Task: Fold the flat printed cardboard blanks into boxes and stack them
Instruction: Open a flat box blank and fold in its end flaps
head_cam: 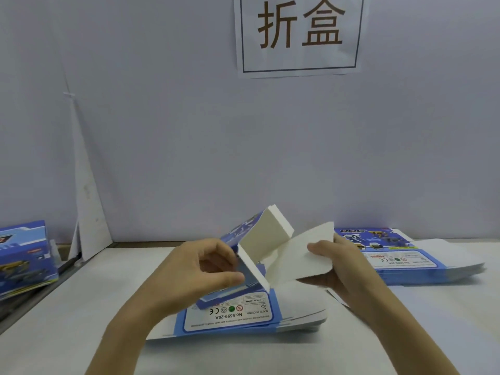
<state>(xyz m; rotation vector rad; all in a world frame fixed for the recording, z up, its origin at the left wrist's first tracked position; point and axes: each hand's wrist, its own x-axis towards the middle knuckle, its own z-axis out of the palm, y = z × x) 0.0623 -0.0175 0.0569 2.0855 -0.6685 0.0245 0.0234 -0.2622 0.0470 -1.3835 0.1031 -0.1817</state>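
Cardboard, white inside and blue-printed outside, is held half-formed just above the near pile (230,318) of flat blanks. This blank (266,234) is kept raised, probably so that its panels can be swung freely. Its printed wall is pinched by the curled left hand (200,272), while a white flap is gripped between thumb and fingers of the right hand (343,266), apparently to be turned inward. Right of the near pile a second pile (405,262) is laid, and far left of it folded boxes (24,258) are stacked. Both piles are borne by a white table (67,334), and a pale partition (162,131) with a paper sign (299,33) is set behind.

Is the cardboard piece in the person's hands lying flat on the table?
No, the cardboard piece is raised and partly folded, with its white inner side showing, held between the left hand and the right hand.
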